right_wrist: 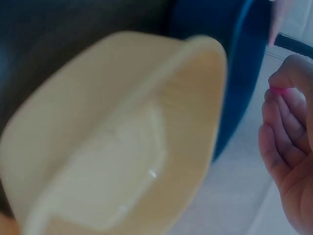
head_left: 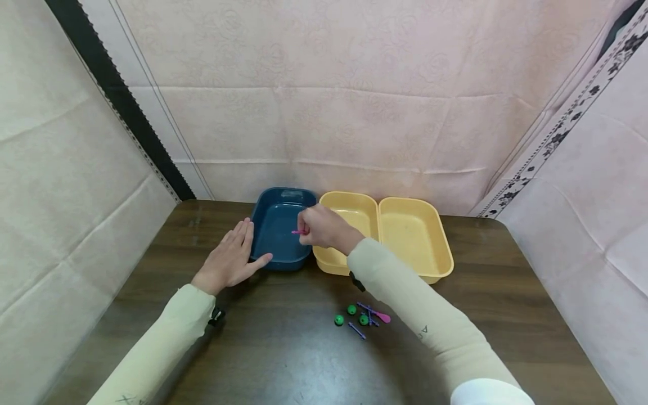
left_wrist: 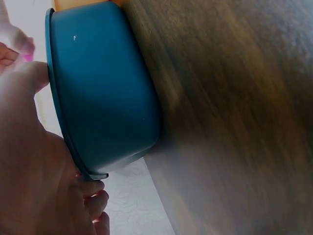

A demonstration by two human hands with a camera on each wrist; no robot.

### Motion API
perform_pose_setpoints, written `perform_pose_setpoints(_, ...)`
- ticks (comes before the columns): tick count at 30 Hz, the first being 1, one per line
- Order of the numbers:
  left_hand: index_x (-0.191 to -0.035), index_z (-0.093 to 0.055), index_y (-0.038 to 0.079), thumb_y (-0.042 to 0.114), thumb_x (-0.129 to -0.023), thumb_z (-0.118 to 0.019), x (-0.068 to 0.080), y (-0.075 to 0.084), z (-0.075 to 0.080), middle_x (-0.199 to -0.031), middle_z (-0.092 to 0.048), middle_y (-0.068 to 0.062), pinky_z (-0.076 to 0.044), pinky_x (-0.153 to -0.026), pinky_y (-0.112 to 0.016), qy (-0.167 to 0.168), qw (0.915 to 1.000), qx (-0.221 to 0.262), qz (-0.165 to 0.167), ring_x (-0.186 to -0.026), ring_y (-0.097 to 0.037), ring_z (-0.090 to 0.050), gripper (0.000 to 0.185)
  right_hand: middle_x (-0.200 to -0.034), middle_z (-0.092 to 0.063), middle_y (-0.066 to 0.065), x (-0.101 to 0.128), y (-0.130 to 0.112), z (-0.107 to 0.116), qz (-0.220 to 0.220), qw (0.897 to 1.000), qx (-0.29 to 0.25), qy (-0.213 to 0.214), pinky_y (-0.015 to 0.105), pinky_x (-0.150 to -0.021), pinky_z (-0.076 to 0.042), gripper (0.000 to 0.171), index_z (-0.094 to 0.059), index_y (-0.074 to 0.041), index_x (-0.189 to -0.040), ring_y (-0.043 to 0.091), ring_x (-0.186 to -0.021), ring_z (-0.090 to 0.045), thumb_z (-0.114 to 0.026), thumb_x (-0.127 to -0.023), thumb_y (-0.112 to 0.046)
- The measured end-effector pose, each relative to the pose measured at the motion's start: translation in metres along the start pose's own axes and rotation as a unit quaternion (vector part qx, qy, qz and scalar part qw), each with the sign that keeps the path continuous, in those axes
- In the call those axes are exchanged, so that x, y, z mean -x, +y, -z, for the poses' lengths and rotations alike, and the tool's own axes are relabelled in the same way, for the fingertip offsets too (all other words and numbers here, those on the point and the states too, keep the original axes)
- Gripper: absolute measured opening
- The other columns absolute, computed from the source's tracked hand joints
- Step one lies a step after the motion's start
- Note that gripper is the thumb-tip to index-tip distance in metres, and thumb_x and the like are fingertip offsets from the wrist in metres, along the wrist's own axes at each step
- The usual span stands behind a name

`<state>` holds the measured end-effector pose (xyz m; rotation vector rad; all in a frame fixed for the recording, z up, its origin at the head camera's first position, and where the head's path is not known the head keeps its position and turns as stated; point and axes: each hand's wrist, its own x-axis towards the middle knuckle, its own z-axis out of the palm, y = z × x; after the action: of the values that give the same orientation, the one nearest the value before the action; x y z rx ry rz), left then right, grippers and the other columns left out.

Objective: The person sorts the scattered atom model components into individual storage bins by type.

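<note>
My right hand (head_left: 324,228) pinches a thin pink stick-like piece (head_left: 298,232) between thumb and forefinger, above the right side of the blue tray (head_left: 277,247). Most of that piece is hidden by the fingers; in the right wrist view only a bit of pink (right_wrist: 279,90) shows. With fingers straight and thumb spread, my left hand (head_left: 230,259) rests against the left edge of the blue tray. In the left wrist view, its thumb and fingers touch the tray's rim (left_wrist: 57,105).
Two yellow trays (head_left: 349,198) (head_left: 416,239) stand right of the blue one. Nearer me on the wooden table (head_left: 283,337) lie several green bead-like balls (head_left: 339,320), several purple sticks (head_left: 356,331) and a pink piece with a rounded end (head_left: 383,318). Cloth (head_left: 324,124) hangs behind.
</note>
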<state>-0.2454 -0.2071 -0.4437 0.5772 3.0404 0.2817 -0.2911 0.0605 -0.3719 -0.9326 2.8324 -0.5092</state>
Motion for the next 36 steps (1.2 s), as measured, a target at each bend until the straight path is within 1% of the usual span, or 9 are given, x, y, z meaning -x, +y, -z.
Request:
perform_pose_setpoints(3, -0.166, -0.01, -0.008, 0.07, -0.104, -0.042, 0.0, 0.001, 0.0, -0.176, -0.009, -0.027, -0.017, -0.133, -0.06, -0.002, 1.0, 0.002, -0.002, -0.163, -0.048, -0.013, 0.105, -0.087, -0.073, 0.001, -0.003, 0.001, -0.01, -0.007, 1.0, -0.008, -0.004, 0.02, -0.069, -0.058, 0.008, -0.074, -0.011, -0.097, 0.015, -0.077, -0.065, -0.079, -0.095, -0.017)
perform_pose_setpoints(7, -0.165, -0.01, -0.009, 0.068, -0.104, -0.043, 0.0, 0.001, 0.0, -0.176, -0.009, -0.028, -0.017, -0.133, -0.06, -0.001, 1.0, 0.002, -0.003, -0.163, -0.048, -0.014, 0.104, -0.089, -0.074, 0.001, -0.008, 0.002, -0.021, -0.003, 1.0, 0.003, -0.001, 0.02, -0.071, -0.059, 0.008, -0.075, -0.01, -0.097, 0.015, -0.079, -0.065, -0.078, -0.096, -0.018)
perform_pose_setpoints(9, -0.166, -0.01, -0.009, 0.068, -0.104, -0.043, -0.001, 0.001, 0.0, -0.176, -0.009, -0.027, -0.018, -0.133, -0.059, 0.0, 1.0, 0.001, -0.005, -0.163, -0.047, -0.014, 0.104, -0.092, -0.075, 0.003, -0.01, 0.001, -0.024, -0.004, 1.0, 0.004, 0.001, 0.021, -0.074, -0.061, 0.011, -0.076, -0.009, -0.101, 0.015, -0.081, -0.067, -0.078, -0.097, -0.019)
perform_pose_setpoints(13, -0.166, -0.01, -0.008, 0.068, -0.104, -0.043, -0.001, 0.001, 0.0, -0.176, -0.01, -0.027, -0.018, -0.133, -0.059, 0.001, 1.0, 0.0, -0.008, -0.163, -0.047, -0.014, 0.103, -0.109, -0.077, 0.006, -0.013, 0.001, -0.025, -0.008, 1.0, 0.011, 0.013, 0.024, -0.083, -0.064, 0.024, -0.075, -0.008, -0.115, 0.017, -0.094, -0.07, -0.076, -0.099, -0.026)
perform_pose_setpoints(17, -0.166, -0.01, -0.008, 0.069, -0.104, -0.043, -0.001, 0.0, 0.0, -0.176, -0.01, -0.027, -0.018, -0.133, -0.059, 0.0, 1.0, 0.001, -0.008, -0.163, -0.047, -0.013, 0.104, -0.124, -0.075, 0.009, -0.01, 0.001, -0.016, -0.001, 1.0, 0.012, 0.021, 0.028, -0.093, -0.064, 0.034, -0.072, -0.007, -0.126, 0.019, -0.109, -0.072, -0.075, -0.1, -0.028)
perform_pose_setpoints(22, -0.166, -0.01, -0.007, 0.072, -0.103, -0.041, 0.0, -0.001, 0.0, -0.177, -0.009, -0.024, -0.018, -0.133, -0.058, 0.003, 1.0, 0.001, -0.005, -0.164, -0.046, -0.013, 0.105, -0.128, -0.074, 0.011, 0.006, 0.003, 0.008, 0.014, 1.0, 0.005, 0.017, 0.031, -0.098, -0.062, 0.036, -0.072, -0.006, -0.129, 0.022, -0.115, -0.073, -0.076, -0.099, -0.025)
perform_pose_setpoints(28, -0.166, -0.011, -0.006, 0.072, -0.103, -0.041, -0.001, -0.002, -0.001, -0.177, -0.009, -0.024, -0.018, -0.133, -0.058, 0.008, 1.0, 0.003, -0.003, -0.164, -0.046, -0.013, 0.105, -0.126, -0.075, 0.013, 0.032, 0.008, 0.037, 0.043, 0.999, 0.028, 0.009, 0.036, -0.102, -0.061, 0.035, -0.073, -0.003, -0.127, 0.026, -0.115, -0.072, -0.076, -0.098, -0.022)
perform_pose_setpoints(32, -0.166, -0.011, -0.006, 0.071, -0.103, -0.041, -0.002, -0.001, -0.002, -0.177, -0.01, -0.024, -0.018, -0.133, -0.058, 0.008, 1.0, 0.003, -0.004, -0.164, -0.047, -0.013, 0.105, -0.123, -0.076, 0.015, 0.053, 0.013, 0.049, 0.068, 0.996, 0.052, 0.009, 0.04, -0.1, -0.061, 0.034, -0.075, -0.001, -0.125, 0.026, -0.11, -0.073, -0.077, -0.096, -0.02)
perform_pose_setpoints(36, -0.166, -0.011, -0.006, 0.071, -0.103, -0.042, -0.002, -0.001, -0.002, -0.177, -0.009, -0.024, -0.018, -0.133, -0.059, 0.006, 1.0, 0.005, -0.003, -0.164, -0.047, -0.013, 0.105, -0.119, -0.077, 0.014, 0.077, 0.018, 0.053, 0.097, 0.992, 0.076, 0.008, 0.04, -0.097, -0.062, 0.033, -0.076, 0.0, -0.121, 0.026, -0.106, -0.073, -0.081, -0.093, -0.018)
